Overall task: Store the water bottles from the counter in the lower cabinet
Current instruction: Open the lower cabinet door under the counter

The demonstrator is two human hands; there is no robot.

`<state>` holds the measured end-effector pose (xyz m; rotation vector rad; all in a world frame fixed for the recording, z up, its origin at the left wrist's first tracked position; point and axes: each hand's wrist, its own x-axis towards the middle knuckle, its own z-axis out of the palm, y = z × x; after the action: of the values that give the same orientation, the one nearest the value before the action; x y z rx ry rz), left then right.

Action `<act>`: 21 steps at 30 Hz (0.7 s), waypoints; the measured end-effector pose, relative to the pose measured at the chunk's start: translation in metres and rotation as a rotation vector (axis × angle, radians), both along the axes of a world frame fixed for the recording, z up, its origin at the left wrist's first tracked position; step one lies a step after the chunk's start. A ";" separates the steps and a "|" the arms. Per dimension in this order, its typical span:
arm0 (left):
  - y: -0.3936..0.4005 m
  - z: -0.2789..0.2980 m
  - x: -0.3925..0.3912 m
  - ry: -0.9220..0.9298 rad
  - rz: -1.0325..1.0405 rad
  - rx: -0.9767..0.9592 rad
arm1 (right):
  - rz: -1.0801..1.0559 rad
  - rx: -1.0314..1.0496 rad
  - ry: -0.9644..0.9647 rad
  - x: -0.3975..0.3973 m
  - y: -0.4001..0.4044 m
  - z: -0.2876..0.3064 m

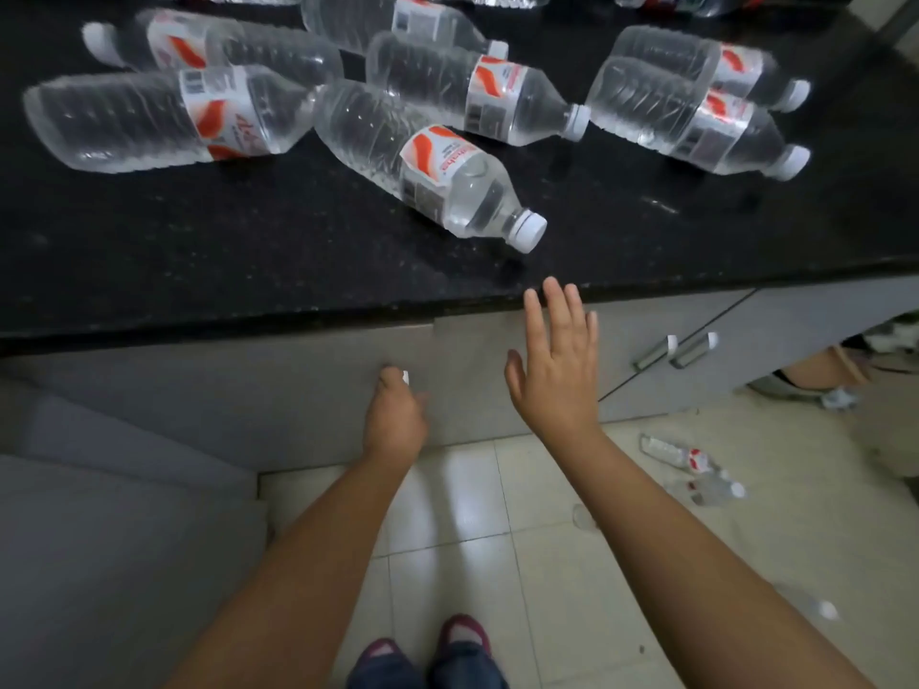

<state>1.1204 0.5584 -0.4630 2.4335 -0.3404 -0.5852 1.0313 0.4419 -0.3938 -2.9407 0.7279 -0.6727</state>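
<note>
A: What's sitting closest to the lens?

B: Two feet are standing on pale floor tile, with open floor running to the right.

A: And the hands?

B: The left hand is gripping a cabinet door handle, fingers curled. The right hand is hovering flat, fingers spread, holding nothing, just below the bench edge.

A: The bottles?

B: They're lying on the bench; the nearest bottle is pointing its cap toward the edge.
</note>
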 end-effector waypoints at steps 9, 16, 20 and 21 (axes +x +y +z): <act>0.088 0.006 -0.091 0.090 -0.050 -0.066 | 0.210 0.241 0.132 -0.019 0.053 0.007; 0.176 0.020 -0.145 0.180 -0.009 -0.153 | 0.431 0.435 0.178 -0.078 0.148 -0.013; 0.217 0.051 -0.142 -0.086 0.097 -0.232 | 0.440 0.583 0.126 -0.094 0.201 -0.013; 0.227 0.060 -0.140 -0.163 0.080 -0.239 | 0.438 0.633 0.123 -0.100 0.213 -0.014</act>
<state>0.9802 0.7851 -0.4026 2.2557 -0.3569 -0.2931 0.9317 0.6553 -0.4074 -2.4271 0.2151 -0.1745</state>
